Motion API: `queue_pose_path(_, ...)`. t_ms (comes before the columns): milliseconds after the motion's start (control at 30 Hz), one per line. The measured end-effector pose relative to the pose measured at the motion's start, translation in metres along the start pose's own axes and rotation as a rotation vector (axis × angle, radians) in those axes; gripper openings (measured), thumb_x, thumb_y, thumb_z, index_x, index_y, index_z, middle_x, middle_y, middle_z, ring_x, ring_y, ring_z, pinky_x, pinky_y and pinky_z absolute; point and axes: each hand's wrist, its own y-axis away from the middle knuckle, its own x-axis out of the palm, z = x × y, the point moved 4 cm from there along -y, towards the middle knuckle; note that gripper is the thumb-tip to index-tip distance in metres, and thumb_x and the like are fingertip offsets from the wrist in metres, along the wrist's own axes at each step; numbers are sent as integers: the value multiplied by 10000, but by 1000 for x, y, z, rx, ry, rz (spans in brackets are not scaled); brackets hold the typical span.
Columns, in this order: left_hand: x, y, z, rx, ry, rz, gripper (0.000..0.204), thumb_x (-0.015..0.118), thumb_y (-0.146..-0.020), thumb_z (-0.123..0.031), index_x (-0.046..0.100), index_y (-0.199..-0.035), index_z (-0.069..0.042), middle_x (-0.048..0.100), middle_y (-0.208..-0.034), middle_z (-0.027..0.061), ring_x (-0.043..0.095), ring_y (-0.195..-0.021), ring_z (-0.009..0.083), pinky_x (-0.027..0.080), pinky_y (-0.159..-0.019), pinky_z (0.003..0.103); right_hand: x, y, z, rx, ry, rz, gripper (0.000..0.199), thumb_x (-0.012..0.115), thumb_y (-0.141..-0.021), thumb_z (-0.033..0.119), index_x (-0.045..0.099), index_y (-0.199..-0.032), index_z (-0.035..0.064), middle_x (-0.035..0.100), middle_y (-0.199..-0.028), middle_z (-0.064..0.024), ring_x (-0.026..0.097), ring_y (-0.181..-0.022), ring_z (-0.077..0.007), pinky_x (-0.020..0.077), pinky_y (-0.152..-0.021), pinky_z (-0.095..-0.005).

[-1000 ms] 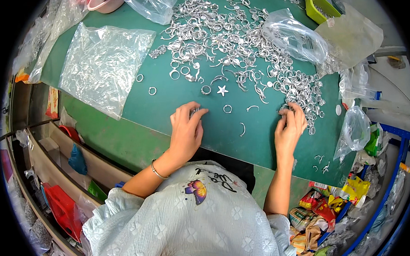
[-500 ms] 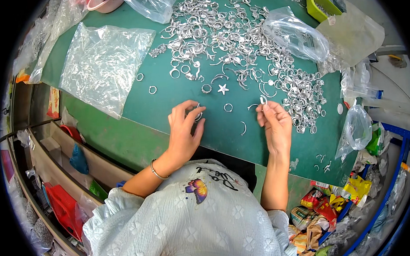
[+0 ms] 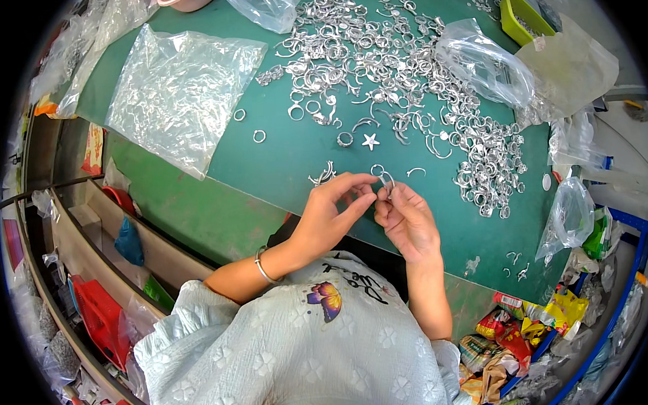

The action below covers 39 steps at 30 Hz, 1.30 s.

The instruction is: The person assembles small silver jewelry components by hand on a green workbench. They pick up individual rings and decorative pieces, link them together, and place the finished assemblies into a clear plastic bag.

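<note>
Green table [image 3: 279, 154] fills most of view, shelves w/ clutter at left edge; big clear plastic bag [image 3: 177, 93] far left, wide heap of silver rings [image 3: 405, 78] top-centre to right. Near front edge, left hand [image 3: 331, 216] & right hand [image 3: 407, 221] meet, fingertips of both pinching one silver ring [image 3: 385, 180] between them, just above the table.

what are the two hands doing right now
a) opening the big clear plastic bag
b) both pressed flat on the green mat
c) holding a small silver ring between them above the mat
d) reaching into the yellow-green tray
c: the left hand and right hand meet at the near edge of the green mat, fingertips pinching a small silver ring between them, away from the clear plastic bag and the yellow-green tray.
</note>
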Motion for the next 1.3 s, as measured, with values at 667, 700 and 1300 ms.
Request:
queue_pose_path(667,0,2,5,-172,455,6,222,628,-872,-70,630,-1065,41,657,-957,91,608,-825,113,505,-745,252,58,31,17,-881,1280,-235,227,638,-754,-104,650,-970,-36,628,-882,-109,606,-759,-186,491,-655,-259)
queue_pose_path(700,0,2,6,-185,507,4,222,630,-870,-69,631,-1063,41,658,-953,92,609,-818,114,505,-745,252,57,31,17,-817,1208,-237,236,637,-755,-107,649,-979,-35,630,-888,-106,605,-766,-174,492,-661,-253)
queue_pose_path(1300,3,9,-14,-131,434,-5,213,631,-846,-3,633,-1056,35,662,-945,97,612,-781,122,503,-726,244,33,27,10,-407,400,-99,129,565,-896,12,597,-1005,-49,615,-937,-73,573,-809,-131,464,-709,-257)
